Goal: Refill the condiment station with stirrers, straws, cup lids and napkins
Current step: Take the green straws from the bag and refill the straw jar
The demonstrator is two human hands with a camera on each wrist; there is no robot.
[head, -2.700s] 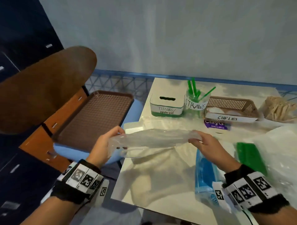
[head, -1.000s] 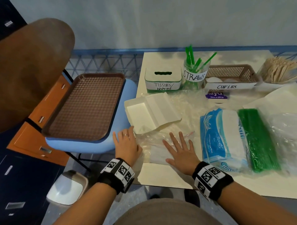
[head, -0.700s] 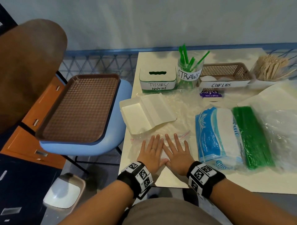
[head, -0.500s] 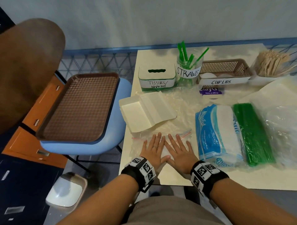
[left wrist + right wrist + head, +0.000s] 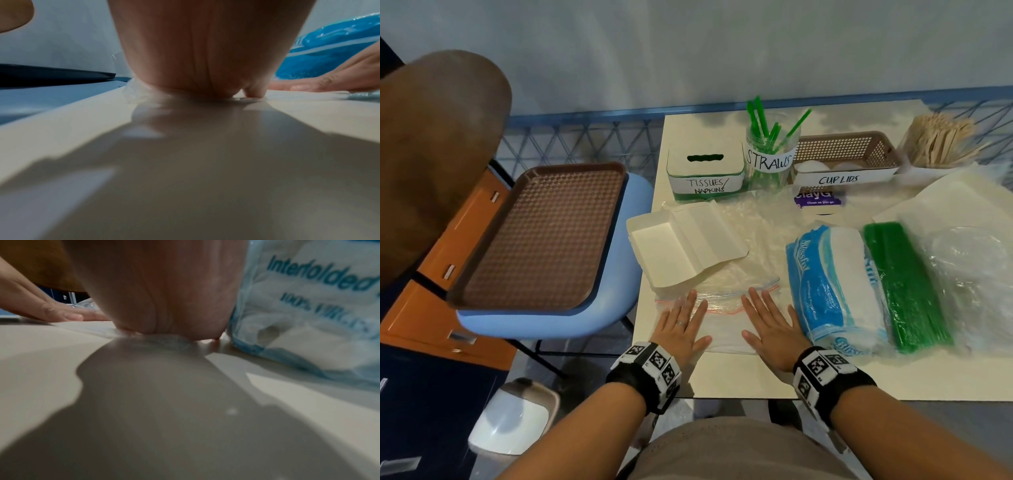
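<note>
Both hands lie flat, fingers straight, on an empty clear zip bag [image 5: 722, 320] at the table's near left. My left hand [image 5: 681, 329] presses its left side and my right hand [image 5: 768, 325] its right side, beside the blue napkin pack [image 5: 832, 287] [image 5: 308, 305]. A bundle of green straws [image 5: 904, 291] lies right of the pack. At the back stand the tissues/napkins box [image 5: 705, 173], the straws jar [image 5: 770, 154], the cup lids basket [image 5: 846, 159] and wooden stirrers [image 5: 941, 140]. In the wrist views each palm [image 5: 195, 48] [image 5: 160, 288] rests on the table.
An open white paper box [image 5: 681, 246] lies just beyond the zip bag. Crumpled clear plastic [image 5: 969, 274] covers the table's right side. A blue chair [image 5: 571, 308] carrying a brown tray [image 5: 544, 233] stands left of the table [image 5: 756, 380].
I had held the clear bag up between both hands, then laid it flat. Over the last half second my hands slid apart across it, left going left and right going right.
</note>
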